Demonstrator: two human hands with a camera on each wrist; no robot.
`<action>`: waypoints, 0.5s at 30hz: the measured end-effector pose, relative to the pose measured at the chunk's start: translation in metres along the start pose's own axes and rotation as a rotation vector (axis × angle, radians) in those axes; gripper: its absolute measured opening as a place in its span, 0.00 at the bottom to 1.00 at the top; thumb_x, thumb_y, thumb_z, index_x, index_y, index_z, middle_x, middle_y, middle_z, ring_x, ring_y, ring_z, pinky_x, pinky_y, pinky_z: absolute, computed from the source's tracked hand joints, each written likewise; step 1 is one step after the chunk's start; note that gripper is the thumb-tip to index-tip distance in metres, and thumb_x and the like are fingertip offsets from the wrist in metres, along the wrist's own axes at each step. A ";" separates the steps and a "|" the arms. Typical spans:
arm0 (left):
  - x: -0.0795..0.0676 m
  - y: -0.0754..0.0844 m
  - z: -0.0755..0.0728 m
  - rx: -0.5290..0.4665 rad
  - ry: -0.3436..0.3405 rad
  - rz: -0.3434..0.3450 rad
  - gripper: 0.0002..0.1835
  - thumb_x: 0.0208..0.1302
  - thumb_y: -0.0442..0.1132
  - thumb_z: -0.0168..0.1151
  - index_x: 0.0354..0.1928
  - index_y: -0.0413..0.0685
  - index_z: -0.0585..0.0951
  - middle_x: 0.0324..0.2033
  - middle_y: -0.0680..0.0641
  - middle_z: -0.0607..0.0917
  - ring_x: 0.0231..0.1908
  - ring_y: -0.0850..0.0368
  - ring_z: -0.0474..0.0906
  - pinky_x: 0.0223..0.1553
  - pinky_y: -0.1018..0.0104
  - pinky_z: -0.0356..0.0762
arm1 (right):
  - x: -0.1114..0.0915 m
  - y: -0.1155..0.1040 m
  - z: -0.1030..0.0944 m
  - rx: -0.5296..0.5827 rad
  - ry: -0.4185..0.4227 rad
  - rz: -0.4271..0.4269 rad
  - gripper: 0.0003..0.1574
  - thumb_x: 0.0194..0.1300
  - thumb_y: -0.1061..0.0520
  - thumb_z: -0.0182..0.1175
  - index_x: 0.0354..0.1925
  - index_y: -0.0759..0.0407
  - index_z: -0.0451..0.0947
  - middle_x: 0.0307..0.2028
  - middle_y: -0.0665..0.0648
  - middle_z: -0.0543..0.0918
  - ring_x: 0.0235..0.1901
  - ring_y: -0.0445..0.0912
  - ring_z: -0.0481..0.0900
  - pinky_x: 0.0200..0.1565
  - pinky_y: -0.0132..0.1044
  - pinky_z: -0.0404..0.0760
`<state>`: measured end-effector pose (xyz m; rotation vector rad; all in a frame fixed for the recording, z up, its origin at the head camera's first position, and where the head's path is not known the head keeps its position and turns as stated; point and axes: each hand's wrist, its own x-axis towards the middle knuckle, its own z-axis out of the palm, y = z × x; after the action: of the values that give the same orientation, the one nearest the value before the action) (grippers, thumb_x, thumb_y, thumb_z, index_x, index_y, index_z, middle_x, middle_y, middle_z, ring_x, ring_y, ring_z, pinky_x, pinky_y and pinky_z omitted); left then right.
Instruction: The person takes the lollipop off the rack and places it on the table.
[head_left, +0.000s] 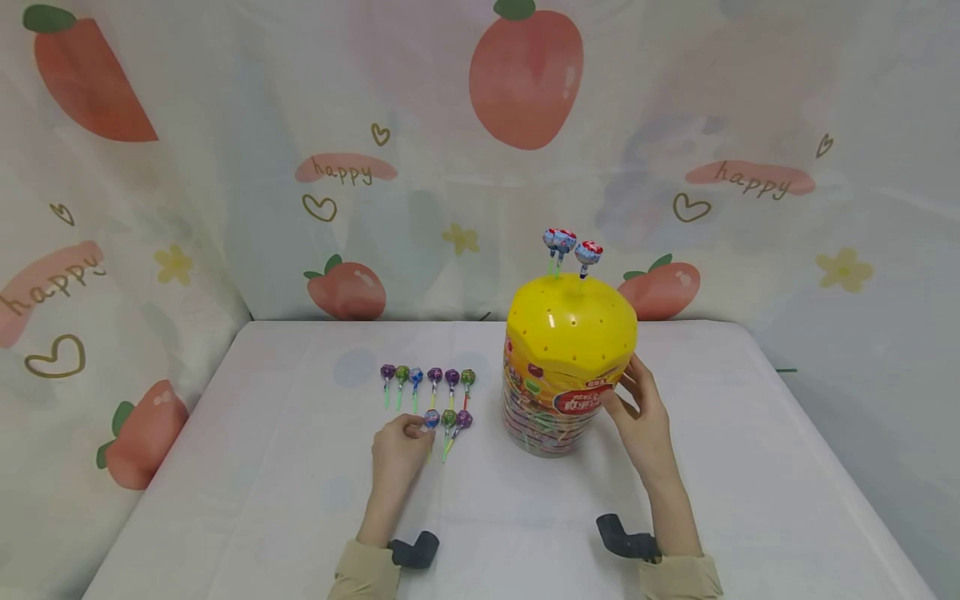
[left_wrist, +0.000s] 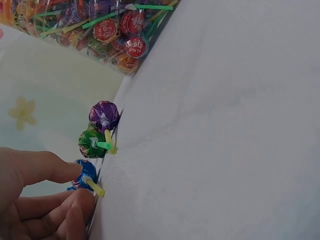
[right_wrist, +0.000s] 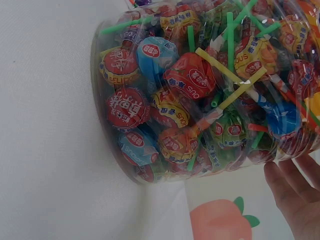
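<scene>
My left hand (head_left: 401,450) pinches a blue-wrapped lollipop (left_wrist: 89,172) with a yellow stick between thumb and finger, at the white tabletop. Just right of it lie a green lollipop (left_wrist: 92,143) and a purple lollipop (left_wrist: 104,115). Behind them, a row of several lollipops (head_left: 435,377) lies with sticks toward me. My right hand (head_left: 641,417) rests against the right side of a large clear jar (right_wrist: 200,100) full of wrapped lollipops, its fingers fairly straight in the right wrist view. The jar's yellow lid (head_left: 573,325) has small holes.
Three blue-and-red lollipops (head_left: 588,252) stand upright in the back of the lid. The white-covered table (head_left: 300,500) meets a printed cloth backdrop (head_left: 420,100) behind and at the sides. Black wrist mounts (head_left: 416,550) sit on both forearms.
</scene>
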<state>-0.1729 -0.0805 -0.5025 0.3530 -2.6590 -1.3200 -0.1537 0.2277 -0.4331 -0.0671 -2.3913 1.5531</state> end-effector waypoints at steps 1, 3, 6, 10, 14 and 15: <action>0.000 0.000 -0.001 -0.003 0.000 -0.002 0.12 0.50 0.37 0.70 0.38 0.39 0.85 0.21 0.48 0.84 0.19 0.60 0.74 0.25 0.68 0.68 | 0.000 0.000 0.000 -0.006 0.001 0.000 0.42 0.69 0.52 0.56 0.75 0.46 0.48 0.70 0.56 0.62 0.69 0.53 0.63 0.65 0.48 0.70; 0.000 -0.001 -0.002 -0.008 -0.002 -0.011 0.13 0.51 0.37 0.69 0.39 0.40 0.85 0.21 0.48 0.85 0.19 0.59 0.75 0.25 0.68 0.68 | 0.000 0.001 0.000 -0.011 0.002 0.002 0.42 0.69 0.52 0.56 0.75 0.46 0.49 0.70 0.55 0.62 0.69 0.52 0.63 0.65 0.45 0.70; 0.000 -0.001 -0.004 -0.013 0.002 -0.004 0.13 0.51 0.38 0.69 0.40 0.41 0.85 0.23 0.48 0.86 0.21 0.59 0.77 0.27 0.66 0.71 | 0.000 0.001 0.000 -0.008 0.002 -0.003 0.42 0.69 0.53 0.56 0.75 0.46 0.49 0.70 0.56 0.62 0.69 0.52 0.63 0.65 0.48 0.70; -0.001 0.004 -0.008 -0.037 0.009 0.016 0.14 0.52 0.37 0.69 0.42 0.42 0.85 0.26 0.47 0.87 0.27 0.57 0.82 0.31 0.63 0.78 | 0.001 0.002 0.000 0.008 0.000 -0.012 0.42 0.69 0.53 0.56 0.75 0.46 0.49 0.71 0.56 0.62 0.69 0.53 0.62 0.65 0.56 0.67; -0.004 0.013 -0.014 -0.062 0.004 0.039 0.15 0.55 0.37 0.68 0.45 0.42 0.84 0.29 0.47 0.88 0.31 0.54 0.85 0.34 0.60 0.81 | 0.001 0.002 0.001 0.019 0.001 -0.016 0.42 0.69 0.53 0.56 0.75 0.46 0.49 0.70 0.57 0.62 0.69 0.54 0.62 0.65 0.58 0.67; -0.004 0.016 -0.015 -0.068 0.000 0.044 0.15 0.55 0.38 0.68 0.46 0.43 0.84 0.30 0.47 0.88 0.32 0.54 0.84 0.34 0.61 0.81 | 0.001 0.002 0.001 0.020 0.001 -0.016 0.42 0.69 0.53 0.56 0.75 0.46 0.49 0.70 0.57 0.62 0.69 0.54 0.62 0.65 0.58 0.67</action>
<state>-0.1675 -0.0816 -0.4809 0.2837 -2.5989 -1.3933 -0.1547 0.2281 -0.4352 -0.0450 -2.3698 1.5690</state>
